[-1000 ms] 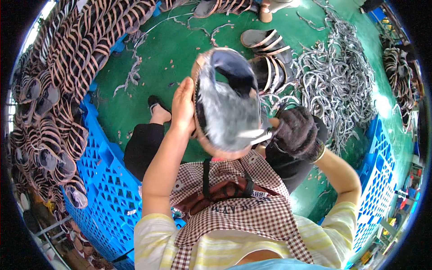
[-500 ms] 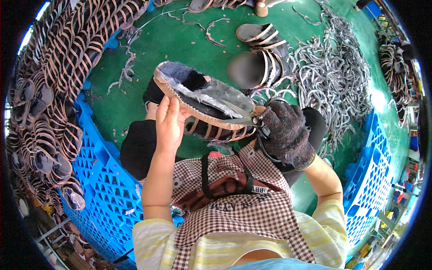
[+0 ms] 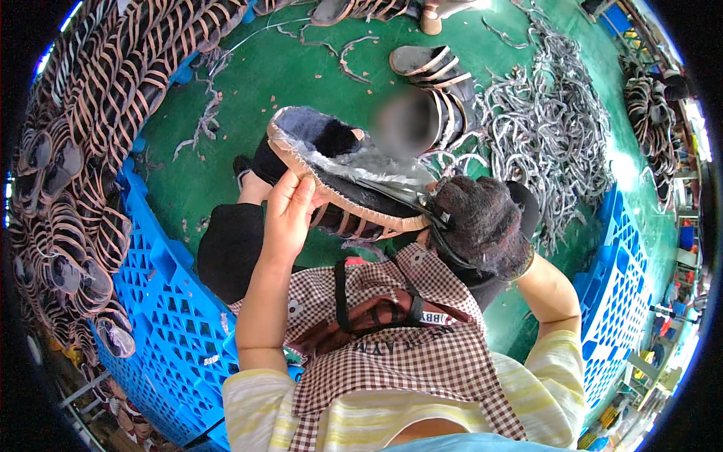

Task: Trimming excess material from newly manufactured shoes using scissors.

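A dark slip-on shoe with grey furry lining and a tan stitched edge is held up over my lap, toe end to the left. My left hand, bare, pinches its near rim between thumb and fingers. In a dark knitted glove, my right hand grips black-handled scissors at the shoe's right end. Their blades reach left along the pale lining edge; the tips are hard to make out. Below the held shoe lies a row of tan-strapped shoe pieces, partly hidden by it.
Stacks of strapped shoes fill the left side, beside a blue plastic pallet. Another blue pallet stands at right. A heap of grey furry trimmings covers the floor ahead right, next to strapped shoes. Someone's foot shows at the top.
The shoe has shifted slightly right and down, with my left hand following. More of the scissor blades shows along the lining, and the gloved hand has turned and closed further around the handles.
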A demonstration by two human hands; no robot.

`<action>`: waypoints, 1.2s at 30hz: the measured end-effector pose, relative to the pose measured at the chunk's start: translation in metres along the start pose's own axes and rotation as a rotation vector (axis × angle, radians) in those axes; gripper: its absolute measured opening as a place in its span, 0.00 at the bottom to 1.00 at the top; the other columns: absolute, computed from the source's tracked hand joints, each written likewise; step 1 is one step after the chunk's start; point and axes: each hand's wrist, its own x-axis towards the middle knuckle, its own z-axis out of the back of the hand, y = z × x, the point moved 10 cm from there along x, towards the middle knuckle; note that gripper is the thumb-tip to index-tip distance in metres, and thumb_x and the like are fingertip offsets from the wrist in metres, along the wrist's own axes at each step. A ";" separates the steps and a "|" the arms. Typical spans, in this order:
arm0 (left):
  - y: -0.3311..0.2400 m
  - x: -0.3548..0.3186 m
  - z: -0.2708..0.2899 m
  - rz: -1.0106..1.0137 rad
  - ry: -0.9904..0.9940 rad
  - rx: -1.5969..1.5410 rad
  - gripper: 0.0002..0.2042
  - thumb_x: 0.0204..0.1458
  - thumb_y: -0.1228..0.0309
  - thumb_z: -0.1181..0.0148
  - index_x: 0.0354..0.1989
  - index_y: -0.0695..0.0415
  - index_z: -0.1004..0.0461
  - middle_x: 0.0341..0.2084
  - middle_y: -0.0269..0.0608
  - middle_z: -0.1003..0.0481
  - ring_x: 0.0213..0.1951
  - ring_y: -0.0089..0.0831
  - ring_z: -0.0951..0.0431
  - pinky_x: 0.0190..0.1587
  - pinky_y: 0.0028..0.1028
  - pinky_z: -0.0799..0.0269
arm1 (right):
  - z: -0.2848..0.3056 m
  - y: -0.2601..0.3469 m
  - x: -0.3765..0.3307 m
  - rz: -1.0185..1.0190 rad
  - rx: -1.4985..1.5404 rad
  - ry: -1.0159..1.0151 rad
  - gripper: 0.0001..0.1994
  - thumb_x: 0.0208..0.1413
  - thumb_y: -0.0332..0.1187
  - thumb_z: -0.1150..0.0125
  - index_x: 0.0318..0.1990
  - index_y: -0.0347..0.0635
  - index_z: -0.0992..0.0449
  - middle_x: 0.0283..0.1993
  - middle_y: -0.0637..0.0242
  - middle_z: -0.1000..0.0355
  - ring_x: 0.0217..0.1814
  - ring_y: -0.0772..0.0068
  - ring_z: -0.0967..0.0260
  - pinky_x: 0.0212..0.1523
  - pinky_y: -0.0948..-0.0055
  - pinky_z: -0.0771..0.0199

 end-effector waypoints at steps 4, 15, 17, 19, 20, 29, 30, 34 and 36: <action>0.001 -0.005 -0.008 -0.020 0.053 0.128 0.13 0.58 0.71 0.59 0.48 0.64 0.37 0.39 0.38 0.31 0.41 0.23 0.30 0.45 0.25 0.32 | 0.009 0.005 0.009 0.009 -0.048 -0.047 0.22 0.33 0.40 0.36 0.38 0.39 0.29 0.26 0.62 0.33 0.24 0.58 0.34 0.24 0.65 0.36; -0.015 -0.009 -0.028 -0.127 0.092 0.418 0.10 0.55 0.72 0.54 0.41 0.63 0.32 0.24 0.28 0.32 0.26 0.17 0.36 0.30 0.19 0.38 | 0.025 0.025 0.017 0.160 -0.011 -0.283 0.29 0.29 0.42 0.34 0.44 0.38 0.32 0.28 0.56 0.34 0.29 0.52 0.34 0.27 0.61 0.35; -0.006 -0.013 -0.032 -0.052 0.173 0.451 0.07 0.54 0.73 0.53 0.37 0.63 0.31 0.21 0.30 0.34 0.23 0.17 0.38 0.25 0.20 0.40 | 0.029 0.033 0.019 0.169 -0.022 -0.301 0.30 0.29 0.42 0.33 0.45 0.38 0.32 0.27 0.57 0.34 0.27 0.51 0.34 0.27 0.62 0.34; -0.012 -0.015 -0.031 -0.131 0.186 0.541 0.07 0.54 0.73 0.53 0.36 0.63 0.32 0.22 0.31 0.33 0.24 0.18 0.37 0.27 0.20 0.39 | -0.006 0.019 0.021 0.021 0.131 0.027 0.28 0.32 0.41 0.34 0.44 0.37 0.32 0.28 0.58 0.32 0.30 0.53 0.32 0.31 0.64 0.33; -0.014 -0.016 -0.029 -0.133 0.185 0.541 0.07 0.54 0.73 0.53 0.36 0.63 0.32 0.22 0.31 0.33 0.24 0.18 0.37 0.27 0.20 0.39 | -0.011 0.011 0.019 -0.103 0.287 0.118 0.25 0.35 0.39 0.34 0.42 0.36 0.30 0.28 0.57 0.31 0.33 0.56 0.30 0.34 0.67 0.32; -0.002 -0.023 -0.025 -0.016 0.188 0.256 0.07 0.54 0.74 0.54 0.38 0.63 0.32 0.27 0.31 0.31 0.30 0.18 0.35 0.33 0.20 0.38 | 0.013 -0.009 0.031 -0.030 0.175 -0.048 0.23 0.33 0.36 0.34 0.41 0.39 0.29 0.30 0.60 0.32 0.30 0.56 0.33 0.32 0.65 0.34; 0.006 -0.027 -0.024 0.062 0.225 0.278 0.08 0.54 0.75 0.54 0.39 0.63 0.32 0.27 0.32 0.31 0.30 0.19 0.35 0.34 0.21 0.37 | 0.021 0.004 0.035 0.115 0.029 -0.141 0.23 0.32 0.35 0.35 0.40 0.39 0.30 0.31 0.60 0.32 0.30 0.57 0.33 0.32 0.63 0.34; -0.009 -0.027 -0.050 -0.045 0.342 0.480 0.05 0.52 0.76 0.53 0.33 0.64 0.31 0.24 0.37 0.31 0.28 0.25 0.32 0.32 0.25 0.35 | 0.017 0.020 0.039 0.134 -0.116 -0.133 0.22 0.29 0.35 0.36 0.38 0.41 0.30 0.31 0.62 0.32 0.32 0.59 0.33 0.32 0.62 0.34; -0.011 -0.026 -0.053 -0.060 0.362 0.505 0.05 0.52 0.76 0.52 0.32 0.64 0.32 0.24 0.38 0.30 0.28 0.26 0.31 0.33 0.25 0.35 | 0.010 0.019 0.040 0.065 -0.149 -0.093 0.20 0.32 0.37 0.36 0.37 0.42 0.29 0.29 0.63 0.31 0.31 0.59 0.31 0.29 0.63 0.34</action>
